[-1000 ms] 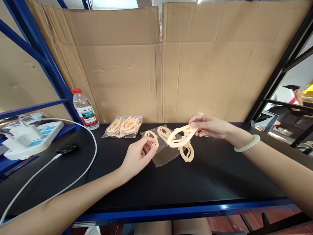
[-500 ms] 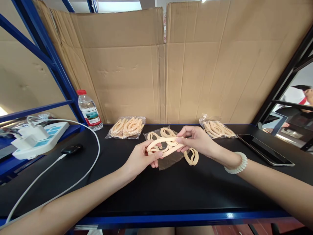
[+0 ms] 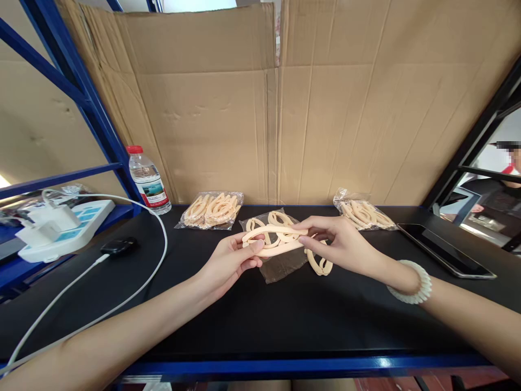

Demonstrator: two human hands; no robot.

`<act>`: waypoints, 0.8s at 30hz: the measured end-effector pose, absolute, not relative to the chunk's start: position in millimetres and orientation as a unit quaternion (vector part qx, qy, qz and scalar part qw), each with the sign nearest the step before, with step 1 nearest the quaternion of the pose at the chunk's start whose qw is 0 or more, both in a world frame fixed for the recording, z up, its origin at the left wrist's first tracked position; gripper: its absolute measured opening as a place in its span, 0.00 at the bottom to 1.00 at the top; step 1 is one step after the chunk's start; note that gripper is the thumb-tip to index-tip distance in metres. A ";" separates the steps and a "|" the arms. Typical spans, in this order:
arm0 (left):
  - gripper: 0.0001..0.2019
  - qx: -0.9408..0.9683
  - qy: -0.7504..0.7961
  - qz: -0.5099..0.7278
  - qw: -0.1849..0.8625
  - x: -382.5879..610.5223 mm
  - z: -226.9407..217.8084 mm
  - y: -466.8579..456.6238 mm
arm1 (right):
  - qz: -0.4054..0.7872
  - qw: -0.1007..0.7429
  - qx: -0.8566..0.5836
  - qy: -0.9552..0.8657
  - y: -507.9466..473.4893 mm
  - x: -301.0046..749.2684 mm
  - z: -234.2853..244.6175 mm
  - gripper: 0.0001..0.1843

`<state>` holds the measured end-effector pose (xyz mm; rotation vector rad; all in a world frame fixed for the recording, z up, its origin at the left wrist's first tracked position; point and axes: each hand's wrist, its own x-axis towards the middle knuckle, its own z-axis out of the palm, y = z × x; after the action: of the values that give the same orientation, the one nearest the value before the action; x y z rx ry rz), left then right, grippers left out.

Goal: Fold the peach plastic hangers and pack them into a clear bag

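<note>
A beige oval loop [image 3: 273,229] with long curved sides is held above the table between my two hands. My left hand [image 3: 226,262] is closed on its left end, thumb over the lower side. At the right end, my right hand [image 3: 344,245] pinches the loop between thumb and fingers. Behind and below it lies a clear plastic bag [image 3: 283,270] with several similar loops on or in it; I cannot tell which. Another beige loop [image 3: 321,269] with a curved inner strip rests on the table just right of the bag, partly behind my right hand.
On the black table [image 3: 252,320] are two more bags of beige loops, a left bag [image 3: 211,210] and a right bag [image 3: 362,214]. A tablet [image 3: 445,251] lies right. A water bottle [image 3: 149,182], power strip [image 3: 87,224] and white cable [image 3: 165,239] are left. Cardboard [image 3: 211,119] stands behind.
My right hand has turned and shifted slightly right and down, its fingers lying flatter along the loop's right end. The loop has tilted a little. My left hand has moved slightly left.
</note>
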<state>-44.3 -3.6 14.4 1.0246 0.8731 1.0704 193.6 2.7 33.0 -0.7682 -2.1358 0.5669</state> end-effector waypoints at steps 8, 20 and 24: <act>0.05 0.388 0.413 0.430 0.703 -42.6 22.9 -2.7 | -0.262 0.317 -0.093 -0.907 4.2 211.2 36.8 0.16; 0.13 0.570 0.495 0.381 0.534 -57.8 16.2 11.3 | -0.312 0.278 -0.097 -0.903 -28.6 225.8 37.1 0.19; 0.12 0.769 0.517 0.336 0.171 -57.0 7.0 9.2 | -0.268 0.264 -0.142 -0.915 -49.3 236.2 34.4 0.21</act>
<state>-57.0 9.2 7.0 2.1843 1.4671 0.9531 236.2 -49.3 34.4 -0.3836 -2.4738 -0.7255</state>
